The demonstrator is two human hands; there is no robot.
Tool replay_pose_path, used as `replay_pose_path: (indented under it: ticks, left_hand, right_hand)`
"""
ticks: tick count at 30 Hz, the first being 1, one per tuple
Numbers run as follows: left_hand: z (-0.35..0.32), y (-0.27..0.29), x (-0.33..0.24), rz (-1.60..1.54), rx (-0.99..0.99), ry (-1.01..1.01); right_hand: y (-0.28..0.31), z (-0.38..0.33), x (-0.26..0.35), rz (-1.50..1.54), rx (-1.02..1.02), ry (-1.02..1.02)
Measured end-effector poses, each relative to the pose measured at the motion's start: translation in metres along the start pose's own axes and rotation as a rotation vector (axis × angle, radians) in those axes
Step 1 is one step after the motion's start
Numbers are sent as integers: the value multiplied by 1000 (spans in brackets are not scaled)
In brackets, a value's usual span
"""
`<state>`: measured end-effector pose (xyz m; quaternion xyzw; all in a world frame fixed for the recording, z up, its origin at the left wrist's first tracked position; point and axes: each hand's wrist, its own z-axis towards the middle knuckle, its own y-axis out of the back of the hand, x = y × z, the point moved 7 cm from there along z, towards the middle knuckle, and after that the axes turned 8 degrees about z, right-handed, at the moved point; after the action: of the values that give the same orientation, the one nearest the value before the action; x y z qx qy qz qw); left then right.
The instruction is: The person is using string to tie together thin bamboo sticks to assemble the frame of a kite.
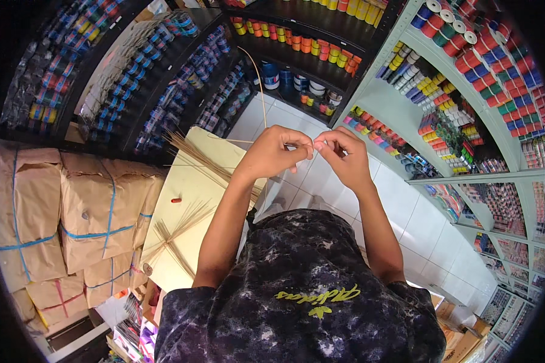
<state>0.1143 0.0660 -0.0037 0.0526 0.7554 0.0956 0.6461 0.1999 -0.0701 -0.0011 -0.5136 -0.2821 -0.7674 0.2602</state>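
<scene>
My left hand (277, 151) and my right hand (348, 158) are raised in front of my chest, with their pinched fingertips meeting. From behind my left hand a long, thin tan cane strip (261, 91) curves upward and away. What lies between the touching fingertips is too small to make out. Left of my left forearm, a loose bundle of thin cane strips (201, 158) lies on a pale yellow table (157, 212). Nearer to me on that table, several strips cross one another in a star-like cluster (168, 235). Between the two sits a small red object (175, 200).
Brown paper parcels (91, 206) tied with string are stacked at the left. Dark shelves (297, 48) with spools and jars stand ahead, and pale green shelves (399, 103) full of coloured spools line the right. White tiles (399, 193) cover the floor.
</scene>
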Motion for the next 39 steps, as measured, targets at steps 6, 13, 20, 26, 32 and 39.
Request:
replay_pose_path:
  ticks: [6, 13, 20, 26, 32, 39]
  left_hand:
    - [-2, 2, -5, 3, -30, -12]
    - [-3, 3, -6, 33, -80, -16]
    - [-5, 5, -4, 125, -175, -32]
    - [-9, 6, -9, 212, -216, -33]
    - [-16, 5, -19, 367, -250, -13]
    - [-29, 0, -36, 585, -337, -98]
  right_hand:
    - [0, -5, -11, 25, -15, -67]
    - [-5, -13, -16, 77, -70, -133]
    - [-8, -17, -3, -115, -67, -6]
    - [-10, -19, 14, -262, -58, 68]
    - [-11, -18, 24, -290, -13, 82]
    - [-12, -12, 39, -368, 155, 89]
